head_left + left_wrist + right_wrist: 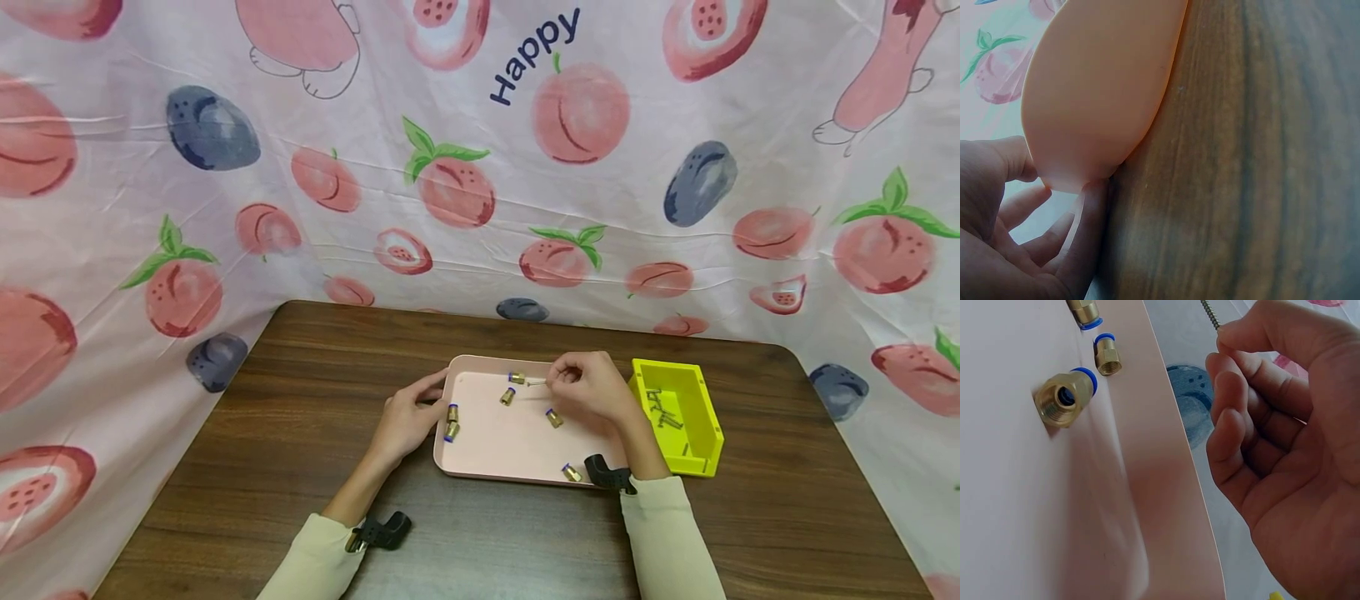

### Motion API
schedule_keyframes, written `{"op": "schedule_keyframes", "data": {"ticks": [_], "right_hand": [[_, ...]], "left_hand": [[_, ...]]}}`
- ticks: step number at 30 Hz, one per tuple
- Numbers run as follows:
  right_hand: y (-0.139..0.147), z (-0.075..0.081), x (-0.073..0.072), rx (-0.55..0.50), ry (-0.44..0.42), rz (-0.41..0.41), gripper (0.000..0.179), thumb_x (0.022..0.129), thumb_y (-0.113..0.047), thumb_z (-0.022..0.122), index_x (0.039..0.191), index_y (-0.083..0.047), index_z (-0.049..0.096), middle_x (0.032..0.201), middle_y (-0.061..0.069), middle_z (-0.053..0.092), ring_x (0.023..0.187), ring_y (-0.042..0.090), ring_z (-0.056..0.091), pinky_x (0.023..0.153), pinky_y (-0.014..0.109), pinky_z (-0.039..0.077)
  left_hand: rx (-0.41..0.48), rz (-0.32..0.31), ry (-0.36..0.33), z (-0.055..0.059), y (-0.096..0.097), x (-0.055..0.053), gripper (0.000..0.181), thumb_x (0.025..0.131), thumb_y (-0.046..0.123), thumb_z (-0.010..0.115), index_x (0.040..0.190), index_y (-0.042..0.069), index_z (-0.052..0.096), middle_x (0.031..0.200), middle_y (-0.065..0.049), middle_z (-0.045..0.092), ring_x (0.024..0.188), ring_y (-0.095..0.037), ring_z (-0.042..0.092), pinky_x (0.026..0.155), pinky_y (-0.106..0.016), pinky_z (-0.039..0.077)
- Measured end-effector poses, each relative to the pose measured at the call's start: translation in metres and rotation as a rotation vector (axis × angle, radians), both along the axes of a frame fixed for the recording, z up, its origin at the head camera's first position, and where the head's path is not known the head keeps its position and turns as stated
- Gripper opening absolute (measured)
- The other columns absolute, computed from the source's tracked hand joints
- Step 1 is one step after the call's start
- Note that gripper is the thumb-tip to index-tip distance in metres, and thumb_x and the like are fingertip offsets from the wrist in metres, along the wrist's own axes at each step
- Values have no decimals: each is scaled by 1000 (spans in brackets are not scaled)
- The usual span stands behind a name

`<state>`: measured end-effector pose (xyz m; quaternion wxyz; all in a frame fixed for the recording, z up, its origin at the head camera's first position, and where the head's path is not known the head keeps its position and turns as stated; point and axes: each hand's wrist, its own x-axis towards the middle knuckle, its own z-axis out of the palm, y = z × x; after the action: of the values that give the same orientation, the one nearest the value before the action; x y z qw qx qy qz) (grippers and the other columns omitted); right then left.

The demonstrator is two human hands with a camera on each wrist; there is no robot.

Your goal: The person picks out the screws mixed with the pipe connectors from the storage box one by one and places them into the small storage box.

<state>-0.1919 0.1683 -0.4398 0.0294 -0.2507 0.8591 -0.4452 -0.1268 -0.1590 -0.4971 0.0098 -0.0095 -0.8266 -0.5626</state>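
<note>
My right hand (588, 383) pinches a screw (1210, 314) between thumb and index finger, over the far right part of the pink tray (510, 454). Its threaded shaft points away from the fingertips; the head is hidden in the grip. My left hand (405, 421) holds the tray by its left rim, thumb and fingers at the edge in the left wrist view. Several brass push-in fittings with blue collars lie scattered in the tray. One fitting (507, 397) is near the screw, another fitting (554, 418) lies closer to the middle, and two rest along the left wall.
A yellow bin (705, 417) with several screws (663, 410) in it stands right of the tray, beside my right forearm. The dark wooden table (315, 375) carries both. Fruit-printed cloth (465, 267) hangs behind and at the sides.
</note>
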Motion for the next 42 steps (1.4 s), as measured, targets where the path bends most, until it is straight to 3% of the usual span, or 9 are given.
{"op": "schedule_keyframes", "data": {"ticks": [2, 3, 12, 19, 21, 23, 28, 30, 42], "right_hand": [[1, 1, 1, 2, 3, -5, 5, 91, -1, 80, 89, -5, 79, 78, -2, 69, 75, 16, 59, 70, 25, 50], [1, 1, 1, 6, 5, -8, 5, 91, -1, 80, 89, -5, 79, 78, -2, 69, 75, 16, 59, 70, 25, 50], [7, -1, 3, 17, 8, -33, 5, 92, -2, 81, 89, -6, 79, 78, -3, 68, 74, 17, 59, 70, 25, 49], [9, 3, 5, 12, 0, -44, 5, 91, -2, 81, 89, -6, 79, 77, -2, 68, 73, 17, 58, 68, 25, 48], [9, 4, 6, 12, -1, -47, 5, 91, -2, 81, 89, -6, 79, 77, -2, 67, 73, 17, 58, 68, 25, 48], [10, 5, 6, 13, 5, -49, 5, 91, -2, 81, 88, -6, 79, 76, -3, 67, 72, 17, 58, 68, 25, 48], [12, 5, 5, 15, 16, -50, 5, 91, -2, 81, 88, -6, 79, 76, -3, 67, 72, 16, 58, 68, 25, 48], [13, 5, 5, 10, 16, -48, 5, 91, -1, 80, 88, -6, 79, 76, -2, 68, 73, 17, 59, 68, 24, 49], [26, 8, 5, -14, 5, -72, 6, 92, 3, 80, 90, -3, 79, 78, 0, 67, 73, 18, 58, 68, 24, 48]], "left_hand": [[14, -5, 14, -4, -2, -1, 53, 98, 19, 74, 151, 12, 70, 107, -13, 82, 78, -13, 79, 64, -30, 59], [8, -12, 32, -13, -4, -4, 53, 98, 19, 73, 151, 12, 70, 106, -14, 82, 77, -13, 79, 62, -30, 58], [-5, -9, 55, -21, -5, -6, 52, 99, 23, 76, 149, 12, 71, 106, -14, 82, 77, -14, 79, 61, -30, 57], [-17, 1, 40, -12, -3, -4, 51, 98, 22, 75, 148, 12, 72, 106, -13, 82, 76, -13, 78, 62, -30, 57], [-29, 12, 20, -8, -1, -3, 51, 99, 19, 75, 148, 11, 72, 107, -14, 82, 77, -15, 78, 64, -33, 59], [-12, 17, 2, -12, -2, -4, 52, 98, 21, 77, 149, 14, 72, 106, -10, 82, 78, -12, 78, 66, -32, 60], [-23, 36, -55, -4, 1, -1, 52, 100, 16, 77, 151, 13, 70, 110, -10, 82, 82, -14, 79, 69, -29, 59], [-46, 40, -71, 12, 5, 5, 51, 101, 11, 75, 151, 8, 68, 114, -16, 81, 85, -20, 80, 71, -31, 58], [-37, 38, -60, 12, 6, 4, 50, 101, 11, 75, 151, 7, 69, 113, -17, 81, 82, -17, 79, 68, -29, 58]]}}
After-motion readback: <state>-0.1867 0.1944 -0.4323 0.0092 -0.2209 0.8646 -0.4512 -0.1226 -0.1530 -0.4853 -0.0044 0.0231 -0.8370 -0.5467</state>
